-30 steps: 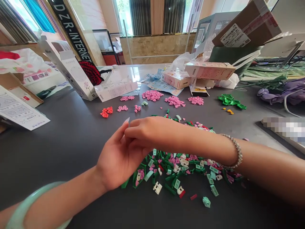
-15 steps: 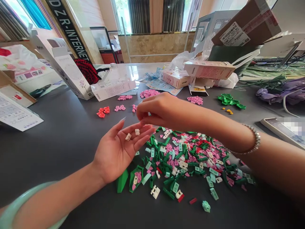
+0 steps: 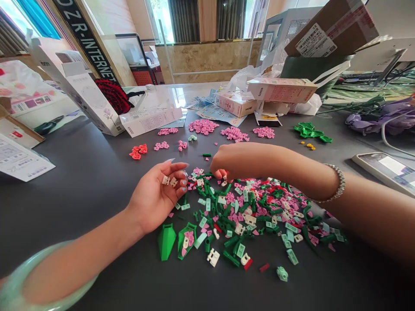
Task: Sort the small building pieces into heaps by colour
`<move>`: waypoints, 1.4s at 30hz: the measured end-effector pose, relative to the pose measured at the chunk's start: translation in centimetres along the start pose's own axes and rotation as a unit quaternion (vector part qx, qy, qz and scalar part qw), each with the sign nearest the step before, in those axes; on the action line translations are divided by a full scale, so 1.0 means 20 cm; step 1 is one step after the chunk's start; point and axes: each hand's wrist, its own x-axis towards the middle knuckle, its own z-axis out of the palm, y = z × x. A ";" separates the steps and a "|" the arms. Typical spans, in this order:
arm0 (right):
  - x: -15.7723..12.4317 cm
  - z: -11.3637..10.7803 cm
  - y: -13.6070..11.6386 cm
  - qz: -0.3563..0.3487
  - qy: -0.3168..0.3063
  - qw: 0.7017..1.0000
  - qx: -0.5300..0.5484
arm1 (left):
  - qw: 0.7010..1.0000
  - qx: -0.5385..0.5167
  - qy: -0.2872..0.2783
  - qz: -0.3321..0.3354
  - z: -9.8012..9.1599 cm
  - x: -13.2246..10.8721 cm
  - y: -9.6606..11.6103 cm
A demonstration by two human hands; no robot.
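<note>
My left hand (image 3: 154,194) is palm up with its fingers curled. Two small white building bricks (image 3: 169,181) lie in it, near the base of the fingers. Bent down at the far edge of the brick pile, my right hand (image 3: 223,162) has its fingers drawn together. A white piece shows right by those fingertips, but whether they grip it is hidden. The loose pile (image 3: 249,207) mixes green, pink, white, mint and red pieces. Close to my left wrist lie two bright green leaf-shaped pieces (image 3: 167,244), one with pink bits in it.
Sorted pink clusters (image 3: 203,126), red flowers (image 3: 138,151), green parts (image 3: 311,131) and yellow bits (image 3: 308,146) lie farther back. Opened boxes (image 3: 151,122) and a stack of cartons (image 3: 282,90) stand behind them. A phone (image 3: 385,170) rests at the right, near purple flowers (image 3: 382,116).
My right hand has moved from above my left fingertips to the pile's far edge, a little right and down. My left fingers have curled up around the white bricks.
</note>
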 end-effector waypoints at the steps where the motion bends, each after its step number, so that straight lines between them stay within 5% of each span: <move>1: 0.00 0.00 0.00 0.003 -0.001 1.000 -0.003 | 1.000 0.000 0.000 -0.003 0.00 0.00 0.00; 7: 0.00 -0.04 0.01 0.027 -0.009 0.998 0.061 | 1.000 0.013 -0.014 0.000 0.00 0.00 -0.02; 13: -0.05 -0.11 -0.04 -0.108 0.185 0.955 0.206 | 0.990 0.108 -0.090 0.011 -0.01 -0.02 -0.03; 17: -0.05 -0.10 -0.13 -0.130 0.237 0.931 0.244 | 0.986 0.099 -0.135 -0.010 0.01 -0.05 -0.03; 24: 0.00 -0.06 -0.20 -0.099 0.187 0.958 0.192 | 0.986 0.009 -0.165 -0.034 0.00 -0.04 -0.03; 30: -0.10 -0.12 -0.11 -0.057 0.212 0.967 0.129 | 0.987 0.037 -0.147 -0.056 0.00 -0.04 -0.02; 42: -0.38 0.10 0.00 0.099 0.012 0.985 0.142 | 0.989 0.057 -0.134 -0.007 0.02 -0.06 -0.03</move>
